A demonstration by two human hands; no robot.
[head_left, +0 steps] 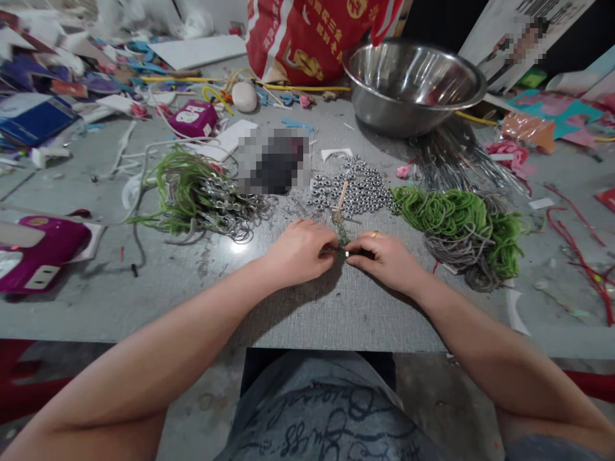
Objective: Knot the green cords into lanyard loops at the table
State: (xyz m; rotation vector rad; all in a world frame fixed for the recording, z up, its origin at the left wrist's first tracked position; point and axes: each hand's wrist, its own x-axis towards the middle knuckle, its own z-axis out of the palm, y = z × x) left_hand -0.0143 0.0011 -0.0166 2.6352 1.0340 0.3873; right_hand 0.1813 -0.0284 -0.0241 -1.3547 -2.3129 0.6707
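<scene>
In the head view, my left hand (307, 251) is closed, its thumb and fingers pinched on a dark green cord (342, 235) over the middle of the table. Close beside it my right hand (387, 259), with a ring on one finger, is also closed in a pinch on the cord. A tiny white piece (346, 254) shows at the right fingertips; what it is I cannot make out. The fingers hide most of the cord. Just beyond the hands lies a spread of silver beads (368, 186), with a thin tan stick (343, 195) at its near edge.
To the left is a bundle of green cords with metal fittings (211, 189); to the right, green and grey cords (461, 224). Behind stand a steel bowl (413, 89) and a red bag (307, 45). Purple power strips (48, 250) and scraps lie left, red cords (576, 250) right.
</scene>
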